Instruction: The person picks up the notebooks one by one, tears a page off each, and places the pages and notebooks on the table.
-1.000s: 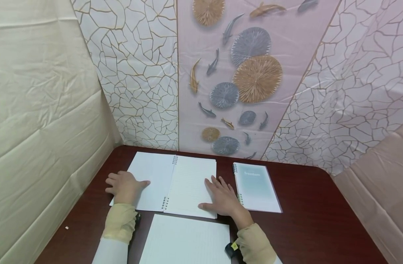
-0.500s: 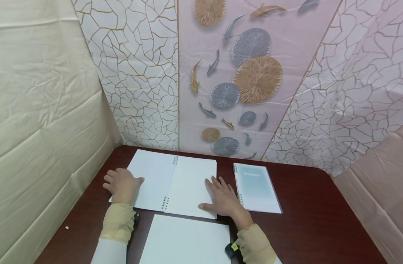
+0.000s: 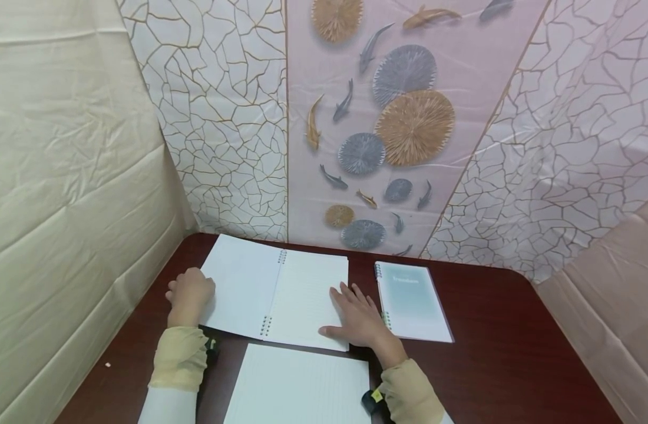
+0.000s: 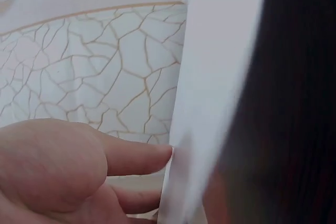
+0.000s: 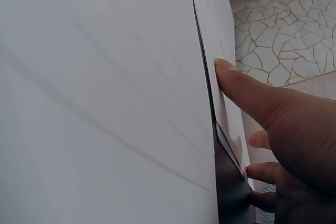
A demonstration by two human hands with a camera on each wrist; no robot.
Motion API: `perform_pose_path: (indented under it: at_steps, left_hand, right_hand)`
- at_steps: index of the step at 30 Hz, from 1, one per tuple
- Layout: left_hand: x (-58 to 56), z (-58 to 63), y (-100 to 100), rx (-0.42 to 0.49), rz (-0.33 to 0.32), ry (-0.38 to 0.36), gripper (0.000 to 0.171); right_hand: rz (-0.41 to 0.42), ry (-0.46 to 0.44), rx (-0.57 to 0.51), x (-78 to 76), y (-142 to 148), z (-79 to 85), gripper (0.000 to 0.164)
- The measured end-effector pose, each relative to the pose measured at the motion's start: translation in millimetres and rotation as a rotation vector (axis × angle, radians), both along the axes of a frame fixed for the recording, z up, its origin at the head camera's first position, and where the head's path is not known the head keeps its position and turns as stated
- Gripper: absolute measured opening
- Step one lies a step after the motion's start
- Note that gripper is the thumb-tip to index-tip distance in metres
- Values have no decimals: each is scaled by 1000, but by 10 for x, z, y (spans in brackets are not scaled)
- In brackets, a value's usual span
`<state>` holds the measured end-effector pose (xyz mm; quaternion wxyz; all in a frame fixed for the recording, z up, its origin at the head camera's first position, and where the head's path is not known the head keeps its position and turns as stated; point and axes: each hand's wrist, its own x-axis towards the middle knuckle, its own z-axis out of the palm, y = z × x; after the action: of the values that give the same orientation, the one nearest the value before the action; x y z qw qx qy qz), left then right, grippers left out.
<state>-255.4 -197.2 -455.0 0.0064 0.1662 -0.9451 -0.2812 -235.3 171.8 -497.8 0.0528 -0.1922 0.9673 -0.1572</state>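
A spiral notebook [image 3: 305,294] lies open near the back of the table, its lined page on the right. Its plain left leaf [image 3: 244,282] is raised a little at the outer edge. My left hand [image 3: 188,294] pinches that edge; in the left wrist view the thumb [image 4: 142,157] is on one side of the leaf [image 4: 215,66], with fingers partly hidden behind it. My right hand [image 3: 358,318] rests on the right page's outer edge with its fingers spread. The right wrist view shows the right thumb [image 5: 239,85] touching the page.
A closed spiral notebook [image 3: 411,303] with a pale teal cover lies right of my right hand. Nearer me is a lined white page [image 3: 303,386], cut off by the frame. A tiny white scrap [image 3: 108,364] sits at left on the dark red table [image 3: 515,353]. Curtains border the table.
My left hand has slid left off the page, its thumb drawing in to the leaf's outer edge. That leaf has risen slightly. My right hand has stayed still.
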Motion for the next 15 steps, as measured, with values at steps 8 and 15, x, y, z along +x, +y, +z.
perform_pose_path:
  at_steps: [8, 15]
  left_hand:
    - [38, 162, -141, 20, -134, -39, 42]
    - [90, 315, -270, 57, -203, -110, 49]
  right_hand:
    - [1, -5, -7, 26, -9, 19, 93]
    - [7, 2, 25, 11, 1, 18, 93]
